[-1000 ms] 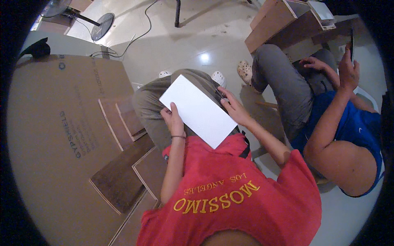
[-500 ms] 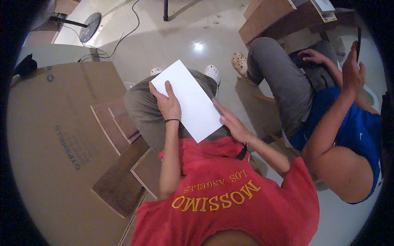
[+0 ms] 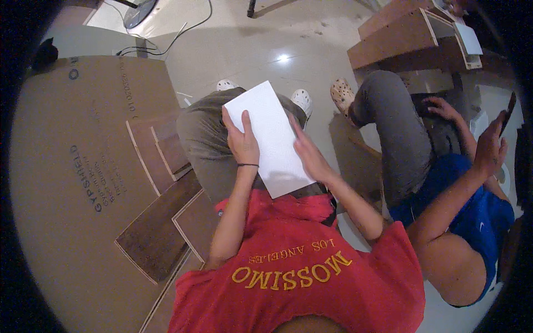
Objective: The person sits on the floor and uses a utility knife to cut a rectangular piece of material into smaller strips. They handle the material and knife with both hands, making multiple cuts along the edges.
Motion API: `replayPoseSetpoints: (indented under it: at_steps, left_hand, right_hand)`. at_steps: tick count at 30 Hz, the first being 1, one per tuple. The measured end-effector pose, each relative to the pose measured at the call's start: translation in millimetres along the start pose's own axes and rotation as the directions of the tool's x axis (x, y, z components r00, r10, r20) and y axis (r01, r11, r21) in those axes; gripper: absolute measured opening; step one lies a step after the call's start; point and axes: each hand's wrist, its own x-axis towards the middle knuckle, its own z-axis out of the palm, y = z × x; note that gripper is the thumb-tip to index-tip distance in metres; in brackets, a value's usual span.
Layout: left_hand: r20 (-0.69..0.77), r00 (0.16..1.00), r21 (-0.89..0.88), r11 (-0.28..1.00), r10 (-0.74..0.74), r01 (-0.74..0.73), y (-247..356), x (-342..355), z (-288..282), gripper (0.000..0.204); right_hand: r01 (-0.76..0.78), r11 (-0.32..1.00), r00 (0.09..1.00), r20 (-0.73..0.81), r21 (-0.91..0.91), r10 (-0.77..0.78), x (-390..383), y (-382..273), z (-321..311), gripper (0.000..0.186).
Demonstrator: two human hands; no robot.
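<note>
Holding: white panel, plain face up, between both hands over the lap.
Left hand: clamped on panel's left edge, thumb over the top face; dark band at wrist.
Right hand: touching panel's right edge, fingers pointing away from body; cannot tell if they close round it, underside hidden.
Panel: long way runs away from body, slanted, far end further left; near corner just beside the red shirt.
Boards: several wood boards at person's left, flat, some overlapping, one darker; lying on brown sheet, wide, with print on it.
Feet: white clogs on pale floor, beyond the panel.
Co-worker: seated at right, blue top, grey trousers, tan clog; raised hand holds thin dark thing, kind unclear.
Wood unit: brown, box-like wood unit past co-worker's knees, white piece at its right end.
Cable: black cable curving over floor, upper left, near round stand base.
Corner: black item at far left, too dim to name.
</note>
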Motion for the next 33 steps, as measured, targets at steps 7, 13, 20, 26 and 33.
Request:
replayPoseSetpoints:
  at_steps: [7,13,20,26,33]
  left_hand:
    - [0.017,0.999,-0.058,0.997,-0.046,0.047,0,4,0,0.068]
    - [-0.014,0.999,-0.075,0.996,-0.039,0.037,-6,6,-1,0.067]
    - [0.038,0.999,-0.136,0.990,-0.036,0.041,-6,8,-3,0.068]
    - [0.089,0.991,-0.146,0.983,-0.099,0.112,3,8,-3,0.067]
    - [0.030,0.998,-0.127,0.990,-0.059,0.062,0,6,-1,0.068]
  right_hand:
    - [-0.057,0.998,0.993,0.100,-0.002,0.057,146,-31,-9,0.061]
    - [0.092,0.980,0.995,0.043,-0.178,-0.085,42,-16,-4,0.062]
    - [0.060,0.981,0.998,-0.014,-0.187,-0.064,54,-27,2,0.063]
    - [0.050,0.998,0.998,0.049,0.023,-0.051,179,-29,-8,0.064]
    - [-0.040,0.993,0.999,0.006,-0.109,0.041,73,-32,-4,0.063]
